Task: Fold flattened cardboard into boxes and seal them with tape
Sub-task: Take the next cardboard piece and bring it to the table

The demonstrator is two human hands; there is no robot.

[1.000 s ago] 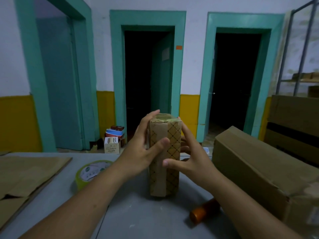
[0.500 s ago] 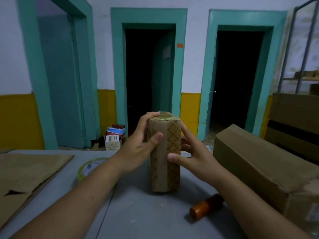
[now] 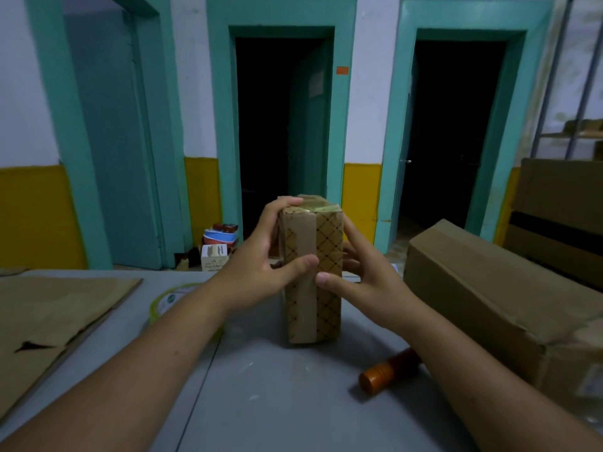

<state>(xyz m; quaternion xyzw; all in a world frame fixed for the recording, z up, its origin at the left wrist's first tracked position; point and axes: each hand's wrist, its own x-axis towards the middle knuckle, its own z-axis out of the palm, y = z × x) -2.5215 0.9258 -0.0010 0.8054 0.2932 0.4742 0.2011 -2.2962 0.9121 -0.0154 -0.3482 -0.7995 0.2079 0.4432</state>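
We hold the small box [image 3: 312,269] upright on the worktop [image 3: 280,396], its long axis vertical between us, left hand [image 3: 257,269] gripping its left edge, right hand [image 3: 368,282] cupping the right face.

I see an orange-brown wooden handle [image 3: 386,373] lying on the grey counter [image 3: 287,402]. Behind it, two dark open doorways [image 3: 280,125] in teal frames. On the floor by the yellow wall, a small white carton [image 3: 213,258] beside stacked bowls [image 3: 220,236]. Metal shelving [image 3: 574,93] stands far right.

Matt cardboard box [image 3: 313,275]; glossy tape [image 3: 318,207]
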